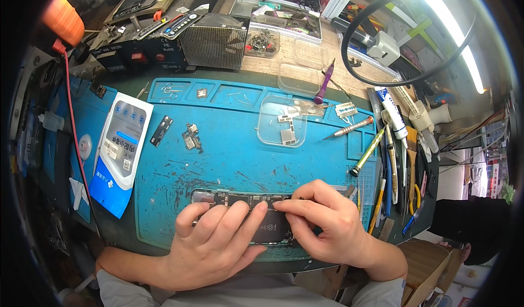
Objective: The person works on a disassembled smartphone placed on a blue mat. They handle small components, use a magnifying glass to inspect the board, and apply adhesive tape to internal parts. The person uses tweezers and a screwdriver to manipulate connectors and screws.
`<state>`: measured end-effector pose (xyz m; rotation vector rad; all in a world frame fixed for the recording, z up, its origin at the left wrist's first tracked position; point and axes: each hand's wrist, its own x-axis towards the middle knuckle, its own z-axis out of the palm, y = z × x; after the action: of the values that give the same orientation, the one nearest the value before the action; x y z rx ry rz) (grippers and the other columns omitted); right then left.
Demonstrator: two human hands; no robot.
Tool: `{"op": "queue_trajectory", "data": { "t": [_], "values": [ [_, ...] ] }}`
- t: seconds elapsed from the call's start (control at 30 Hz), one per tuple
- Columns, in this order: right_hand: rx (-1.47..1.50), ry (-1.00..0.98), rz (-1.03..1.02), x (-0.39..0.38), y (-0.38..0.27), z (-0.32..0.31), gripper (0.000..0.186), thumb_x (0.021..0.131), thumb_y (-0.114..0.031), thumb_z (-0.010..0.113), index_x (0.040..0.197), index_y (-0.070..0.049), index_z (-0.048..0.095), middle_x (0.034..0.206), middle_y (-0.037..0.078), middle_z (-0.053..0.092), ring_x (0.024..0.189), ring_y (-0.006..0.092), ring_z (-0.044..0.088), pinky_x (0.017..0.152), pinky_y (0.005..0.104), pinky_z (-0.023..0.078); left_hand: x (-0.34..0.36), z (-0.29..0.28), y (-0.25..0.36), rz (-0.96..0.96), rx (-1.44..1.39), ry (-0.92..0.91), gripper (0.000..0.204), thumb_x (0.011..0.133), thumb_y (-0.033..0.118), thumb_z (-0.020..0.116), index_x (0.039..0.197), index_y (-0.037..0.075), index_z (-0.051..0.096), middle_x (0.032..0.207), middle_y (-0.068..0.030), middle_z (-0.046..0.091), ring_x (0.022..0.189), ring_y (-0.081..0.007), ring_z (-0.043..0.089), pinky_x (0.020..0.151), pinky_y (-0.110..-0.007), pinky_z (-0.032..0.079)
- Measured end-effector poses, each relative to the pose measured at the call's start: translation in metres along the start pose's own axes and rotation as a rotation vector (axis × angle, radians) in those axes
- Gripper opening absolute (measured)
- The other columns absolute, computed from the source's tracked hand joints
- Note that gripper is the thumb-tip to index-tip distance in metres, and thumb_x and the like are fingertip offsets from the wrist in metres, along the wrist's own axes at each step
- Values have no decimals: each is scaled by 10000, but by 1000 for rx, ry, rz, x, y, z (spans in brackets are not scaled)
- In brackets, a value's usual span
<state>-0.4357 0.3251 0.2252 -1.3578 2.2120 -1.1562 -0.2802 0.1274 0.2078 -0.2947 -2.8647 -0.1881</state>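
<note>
- An opened smartphone (245, 211) lies flat at the near edge of a blue work mat (229, 154), directly in front of the person and partly hidden under both hands.
- The left hand (213, 247) rests on top of the phone, its fingers spread across the lower body and pressing it down rather than gripping it.
- The right hand (327, 219) sits at the phone's right end, thumb and forefinger pinched together at the upper edge; whatever they pinch is too small to make out.
- The two hands almost meet over the middle of the phone.
- The phone has no screen on it: a dark battery area shows between the fingers, and a strip of circuit board with small metal parts runs along the top.
- Farther back on the mat lie a clear plastic lid (282, 121) holding small metal pieces, a loose dark strip (161, 130) and a small bracket (191, 137).
- A white and blue package (120, 148) lies at the mat's left edge.
- A silver screwdriver (349, 128) and a brass-coloured one (367, 153) lie to the right, beside a row of hand tools.
- Behind the mat stand a metal mesh box (214, 40), a dark power unit (139, 53) and trays of parts on a wooden bench (305, 50).
</note>
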Motion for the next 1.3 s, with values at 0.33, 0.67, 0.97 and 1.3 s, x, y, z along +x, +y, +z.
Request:
{"op": "queue_trajectory", "data": {
  "t": [0.33, 0.67, 0.97, 1.3],
  "values": [
    [2, 6, 8, 0, -1, 1, 292, 844, 57, 719, 1130, 3, 743, 993, 139, 665, 795, 275, 708, 674, 368, 582, 1, -3, 4, -42, -18, 1, 628, 864, 461, 755, 1387, 119, 700, 1309, -21, 575, 1173, -184, 482, 1052, -422, 348],
    [31, 51, 2, 1, 2, 3, 305, 822, 92, 735, 1103, -14, 788, 952, 113, 669, 726, 184, 653, 597, 295, 527, 1, -1, 2, -51, -53, 18, 609, 862, 451, 759, 1374, 125, 708, 1309, -21, 584, 1173, -182, 488, 1037, -416, 348],
    [32, -3, 41, 0, -1, -1, 278, 858, 58, 713, 1131, 14, 741, 993, 148, 666, 792, 268, 698, 668, 361, 576, -1, 2, 3, -55, -45, 121, 476, 905, 436, 731, 1203, 65, 754, 1239, -40, 683, 1067, -173, 580, 967, -381, 383],
    [29, -23, 16, 2, 1, -2, 276, 858, 53, 719, 1130, 13, 748, 984, 144, 669, 795, 266, 697, 665, 355, 572, -3, 4, 2, -41, -39, 120, 529, 878, 480, 751, 1203, 62, 753, 1248, -57, 686, 1042, -199, 594, 976, -413, 348]
  ]
}}
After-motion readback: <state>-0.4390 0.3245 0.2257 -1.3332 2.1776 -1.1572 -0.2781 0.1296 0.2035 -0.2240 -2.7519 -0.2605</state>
